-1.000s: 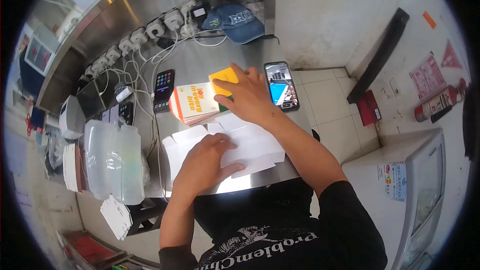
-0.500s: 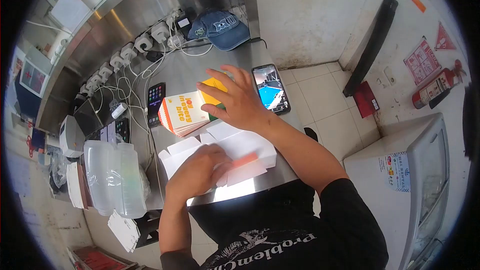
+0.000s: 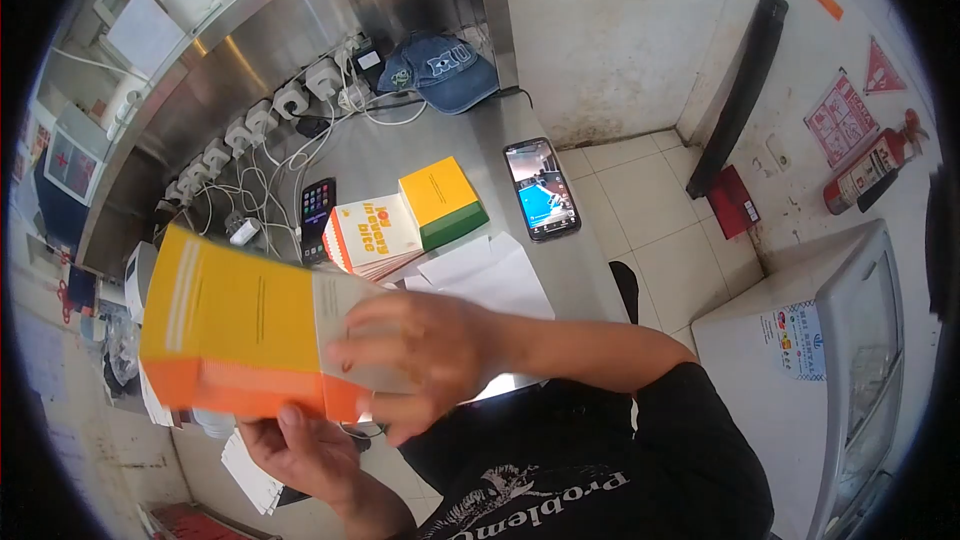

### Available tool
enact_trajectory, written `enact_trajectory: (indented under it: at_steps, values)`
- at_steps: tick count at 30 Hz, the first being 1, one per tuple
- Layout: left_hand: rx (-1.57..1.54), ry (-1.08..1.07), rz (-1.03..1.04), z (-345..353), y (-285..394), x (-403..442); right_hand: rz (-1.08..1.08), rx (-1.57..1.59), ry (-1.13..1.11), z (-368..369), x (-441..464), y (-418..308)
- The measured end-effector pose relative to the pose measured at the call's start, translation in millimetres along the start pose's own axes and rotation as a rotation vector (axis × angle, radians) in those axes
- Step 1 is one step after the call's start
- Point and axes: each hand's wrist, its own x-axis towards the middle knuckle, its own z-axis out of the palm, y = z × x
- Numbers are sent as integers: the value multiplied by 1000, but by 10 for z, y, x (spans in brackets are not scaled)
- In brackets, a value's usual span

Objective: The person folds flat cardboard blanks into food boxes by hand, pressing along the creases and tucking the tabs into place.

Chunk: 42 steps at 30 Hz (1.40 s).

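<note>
A yellow and orange cardboard box piece is raised at the left, close to the camera. My left hand grips its lower edge, thumb in front. My right hand is blurred at its pale right end, fingers bent over it; whether they grip it is unclear. On the metal table lie white card sheets, partly behind my right arm. Beyond them a printed stack of folded cartons sits beside a yellow and green box.
A phone with a lit screen lies at the table's right edge. Another phone, white cables and a blue cap are farther back. A white freezer stands at the right.
The card under my left hand has been lifted and turned, now showing yellow and orange. My right hand has moved from the yellow box to the lifted card.
</note>
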Motion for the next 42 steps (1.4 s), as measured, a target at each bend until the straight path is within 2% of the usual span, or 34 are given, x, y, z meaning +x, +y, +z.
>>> enact_trajectory:
  at_steps: [1,6,11,14,17,21,23,27,29,30,32,33,36,37,38,41,42]
  values:
    - [-64,-5,-56,65,103,-89,-2,-57,32,81,21,-81]
    - [-80,22,-25,5,114,-236,-6,-120,61,-63,63,-148]
    - [-37,33,-44,78,42,-274,-28,-271,-80,-73,88,-258]
    - [17,-5,60,248,-7,-267,68,-170,-26,-50,23,-303]
    - [108,-12,68,264,-27,-349,127,-50,58,-59,27,-325]
    - [195,65,3,365,6,-378,204,-117,19,-106,53,-344]
    - [126,-185,63,262,-21,-351,231,-75,42,-114,29,-310]
    - [68,-264,143,296,-152,-298,328,98,81,-131,-5,-280]
    - [290,-261,255,202,-352,-299,460,213,141,-84,-63,-290]
    - [292,-262,254,149,-380,-266,461,214,143,-65,-78,-276]
    - [493,-263,203,42,-421,-234,455,220,166,-42,-94,-251]
    - [420,-230,143,51,-472,-267,456,220,166,-64,-92,-241]
    - [349,-227,197,57,-464,-270,348,184,34,-127,-70,-210]
    - [249,-208,112,32,-469,-306,331,97,-23,-122,-62,-203]
    - [257,-201,116,81,-446,-314,311,15,-79,-111,-52,-193]
    - [58,-160,-93,280,-344,-284,335,41,-48,-151,-19,-146]
    - [82,-128,-72,292,-346,-243,312,80,-48,-160,-12,-146]
